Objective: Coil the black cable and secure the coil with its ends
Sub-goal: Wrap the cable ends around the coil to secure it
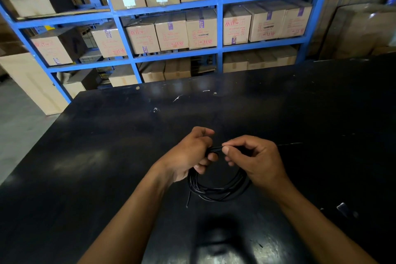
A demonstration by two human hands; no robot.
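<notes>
The black cable [216,192] hangs as a round coil of several loops between my hands, just above the black table [107,156]. My left hand [190,154] grips the top left of the coil, fingers curled around the bundled strands. My right hand [257,161] pinches the strands beside it between thumb and forefinger at the top of the coil. One loose cable end [188,199] dangles from the coil's lower left. A thin stretch of cable [289,144] runs off to the right across the table; it is hard to follow against the dark surface.
Blue metal shelving [219,28] packed with cardboard boxes [171,32] stands behind the table's far edge. A tall box [32,79] rests on the grey floor at the left. A small dark object [342,208] lies on the table at the lower right.
</notes>
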